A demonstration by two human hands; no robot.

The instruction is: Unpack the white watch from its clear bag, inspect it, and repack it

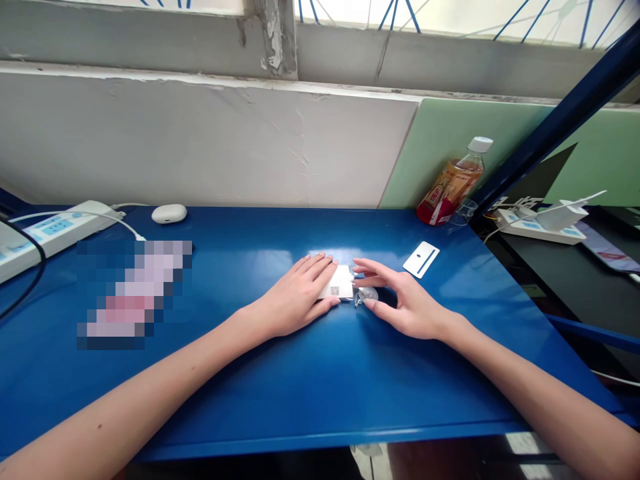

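The left hand (297, 297) lies flat with its fingers straight and together, pressing down the left part of a small white rectangular card printed with a square code (341, 287), which sits on the blue metal tabletop (320, 380). Just right of that card lies a crumpled clear plastic scrap (367, 294). The right hand (405, 303) is loosely spread, thumb and fingers narrowly bracketing the scrap; actual contact cannot be told. Farther right of the card rests a white slotted plastic tag (421, 259), and beyond it a clear plastic bottle of amber drink (453, 183). Well left of the card sits a white oval case (169, 213).
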